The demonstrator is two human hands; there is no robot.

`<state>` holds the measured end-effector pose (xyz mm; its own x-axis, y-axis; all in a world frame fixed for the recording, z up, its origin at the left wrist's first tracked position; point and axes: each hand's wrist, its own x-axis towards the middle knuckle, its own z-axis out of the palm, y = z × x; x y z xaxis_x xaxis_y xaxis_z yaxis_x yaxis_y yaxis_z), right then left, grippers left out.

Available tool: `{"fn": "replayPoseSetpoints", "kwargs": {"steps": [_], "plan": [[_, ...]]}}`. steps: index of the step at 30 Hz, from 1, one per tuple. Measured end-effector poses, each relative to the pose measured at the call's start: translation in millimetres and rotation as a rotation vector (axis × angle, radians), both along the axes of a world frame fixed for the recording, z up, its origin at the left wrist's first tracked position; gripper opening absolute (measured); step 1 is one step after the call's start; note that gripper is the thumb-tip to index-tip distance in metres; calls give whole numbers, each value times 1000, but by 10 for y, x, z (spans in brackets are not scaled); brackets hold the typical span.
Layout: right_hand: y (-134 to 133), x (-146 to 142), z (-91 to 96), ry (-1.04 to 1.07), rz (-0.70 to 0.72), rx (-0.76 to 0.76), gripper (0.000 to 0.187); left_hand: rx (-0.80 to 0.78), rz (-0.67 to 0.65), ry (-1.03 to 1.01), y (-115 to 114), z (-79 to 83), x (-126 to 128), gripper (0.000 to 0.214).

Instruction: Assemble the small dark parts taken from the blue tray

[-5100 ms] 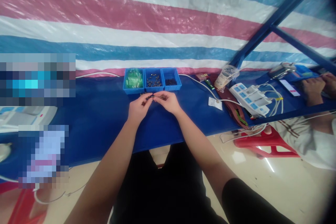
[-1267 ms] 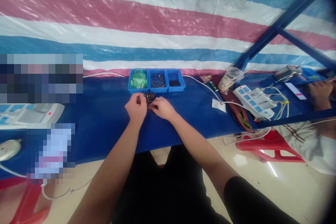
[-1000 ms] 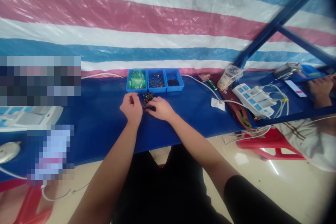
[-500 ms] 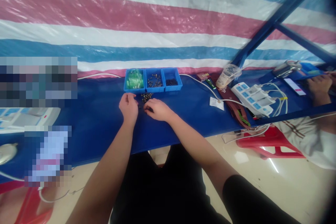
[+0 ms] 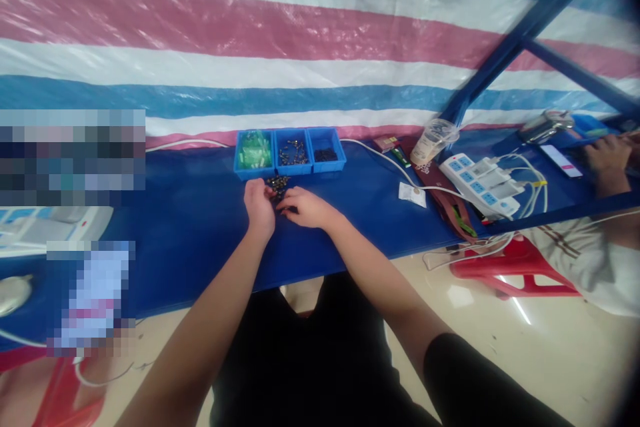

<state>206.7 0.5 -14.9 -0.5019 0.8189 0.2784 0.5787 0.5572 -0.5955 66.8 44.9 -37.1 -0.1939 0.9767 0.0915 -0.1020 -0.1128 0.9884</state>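
A small heap of brassy and dark metal parts lies on the blue table, just in front of the bins. My left hand is at the heap's left edge, its fingers curled together; whatever they hold is hidden. From the right, my right hand reaches in with thumb and fingers pinched, close to the left fingertips. Anything in that pinch is too small to name. Behind the heap stand three joined blue bins: one with a green bag of pale pieces, one with small metal parts, one with small black parts.
To the right are a plastic cup, a white packet, a brown strap and a power strip with cables. Another person's hand is near a phone. A striped sheet hangs behind the table.
My left hand has moved right and slightly forward, up to the heap and nearer my right hand. My right hand has shifted slightly to the right.
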Motion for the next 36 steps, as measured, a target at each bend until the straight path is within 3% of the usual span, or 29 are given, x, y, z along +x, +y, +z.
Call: {"fn": "replayPoseSetpoints", "kwargs": {"steps": [4, 9, 16, 25, 36], "plan": [[-35, 152, 28, -14, -89, -21, 15, 51, -40, 2, -36, 28, -8, 21], [-20, 278, 43, 257, -268, -41, 17, 178, -203, 266, -147, 76, 4, 14], [15, 251, -4, 488, -434, -34, 23, 343, -198, 616, -223, 170, -11, 16], [62, 266, 0, 553, -357, -62, 21, 394, -202, 673, -211, 190, -27, 19], [70, 242, 29, 541, -395, -83, 20, 463, -166, 854, -184, 204, -46, 17]]}}
